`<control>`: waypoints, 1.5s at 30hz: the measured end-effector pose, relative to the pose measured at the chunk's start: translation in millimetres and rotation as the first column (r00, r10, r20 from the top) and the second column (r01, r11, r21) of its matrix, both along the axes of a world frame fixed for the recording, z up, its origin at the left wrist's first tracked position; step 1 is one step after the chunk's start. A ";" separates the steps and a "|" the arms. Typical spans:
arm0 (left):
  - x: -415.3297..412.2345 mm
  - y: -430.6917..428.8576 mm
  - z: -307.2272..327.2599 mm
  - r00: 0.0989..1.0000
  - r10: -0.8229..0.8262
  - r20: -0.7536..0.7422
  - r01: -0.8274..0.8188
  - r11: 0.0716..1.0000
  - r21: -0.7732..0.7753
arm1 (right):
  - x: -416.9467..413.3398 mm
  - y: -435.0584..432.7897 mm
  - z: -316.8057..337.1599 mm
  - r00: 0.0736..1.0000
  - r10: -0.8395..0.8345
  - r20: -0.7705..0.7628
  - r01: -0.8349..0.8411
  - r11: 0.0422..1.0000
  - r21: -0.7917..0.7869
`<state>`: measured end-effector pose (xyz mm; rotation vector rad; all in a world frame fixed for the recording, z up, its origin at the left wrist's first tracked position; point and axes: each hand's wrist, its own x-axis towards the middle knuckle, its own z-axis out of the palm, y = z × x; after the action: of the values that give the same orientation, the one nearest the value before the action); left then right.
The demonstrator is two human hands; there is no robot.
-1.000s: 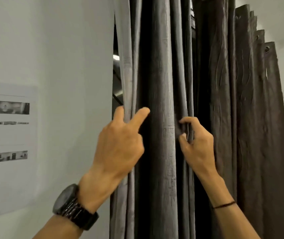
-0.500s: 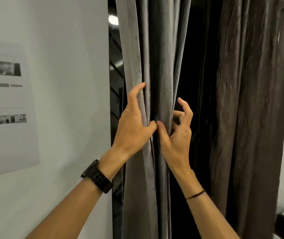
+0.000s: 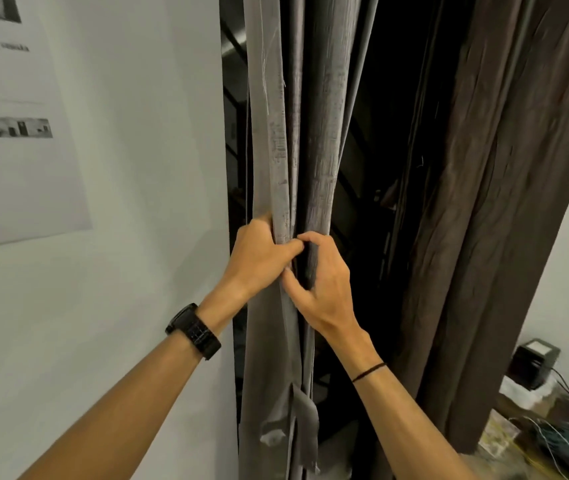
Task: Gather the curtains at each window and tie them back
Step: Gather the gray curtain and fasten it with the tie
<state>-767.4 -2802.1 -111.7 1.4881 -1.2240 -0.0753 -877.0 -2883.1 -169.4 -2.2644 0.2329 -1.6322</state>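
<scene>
Curtain [image 3: 297, 133] folds sit bunched in left hand [image 3: 259, 258] and right hand [image 3: 324, 285]; squeeze pleats evenly before tying.

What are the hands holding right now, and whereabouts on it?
Left hand and right hand both grip the grey curtain around its bunched folds, side by side.

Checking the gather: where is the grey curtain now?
Head view, centre: the grey curtain hangs between the white wall and the brown curtain, gripped by the left hand and right hand.
</scene>
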 end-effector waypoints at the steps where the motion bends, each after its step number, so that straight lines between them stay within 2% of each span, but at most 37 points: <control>1: 0.3 2.7 -6.7 0.999 -0.017 -0.027 0.017 1.000 0.020 | 1.1 1.2 -7.8 1.000 -0.012 -0.020 0.012 1.000 0.010; 7: 5.3 21.9 -42.3 0.963 -0.202 -0.176 0.217 0.974 0.068 | 2.4 11.4 -50.4 0.987 -0.017 -0.161 0.045 0.985 0.169; 12: 16.9 38.6 -83.1 0.879 -0.355 -0.318 0.397 0.914 0.078 | -7.8 17.6 -85.8 0.947 0.082 -0.311 0.001 0.966 0.257; 16: 18.3 44.0 -116.0 0.859 -0.337 -0.384 0.419 0.895 0.151 | -12.2 23.1 -115.3 0.903 0.104 -0.417 0.013 0.963 0.269; 20: 22.1 43.9 -151.6 0.900 -0.304 -0.312 0.385 0.890 0.245 | -13.4 33.7 -143.9 0.822 -0.019 -0.570 0.178 0.958 0.224; 24: 19.5 45.0 -178.3 0.916 -0.337 -0.219 0.392 0.868 0.306 | -12.1 45.0 -164.8 0.858 0.025 -0.512 0.152 0.941 0.301; 27: 18.0 47.6 -192.8 0.924 -0.349 -0.153 0.381 0.845 0.376 | -12.8 43.2 -170.0 0.854 0.063 -0.517 0.140 0.928 0.345; 29: 16.6 48.1 -204.3 0.940 -0.326 -0.101 0.336 0.826 0.453 | -14.3 40.3 -170.3 0.841 0.069 -0.536 0.145 0.927 0.346; 31: 15.9 46.2 -213.6 0.971 -0.237 0.037 0.184 0.835 0.519 | -17.3 37.8 -172.7 0.843 0.050 -0.536 0.155 0.931 0.330; 34: 29.1 44.0 -216.2 0.964 -0.019 0.266 -0.110 0.882 0.458 | -26.1 38.0 -180.4 0.866 0.007 -0.501 0.188 0.922 0.338; 37: 39.2 43.4 -212.7 0.894 0.135 0.427 -0.314 0.868 0.384 | -31.7 47.5 -183.0 0.871 -0.017 -0.490 0.223 0.904 0.364; 40: 34.9 33.5 -205.2 0.856 0.189 0.481 -0.432 0.772 0.466 | -30.6 58.1 -182.2 0.890 -0.040 -0.453 0.228 0.901 0.368; 42: 31.0 23.5 -196.8 0.851 0.179 0.494 -0.469 0.681 0.562 | -29.4 66.5 -182.5 0.914 -0.056 -0.401 0.218 0.903 0.370; 45: 28.5 10.1 -192.3 0.835 0.150 0.529 -0.501 0.602 0.621 | -28.1 82.2 -185.9 0.942 -0.099 -0.320 0.232 0.882 0.411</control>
<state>-738.8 -2791.9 -303.9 2.5725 -1.2915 0.0163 -905.1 -2800.9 -355.2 -2.1492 0.8104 -1.1518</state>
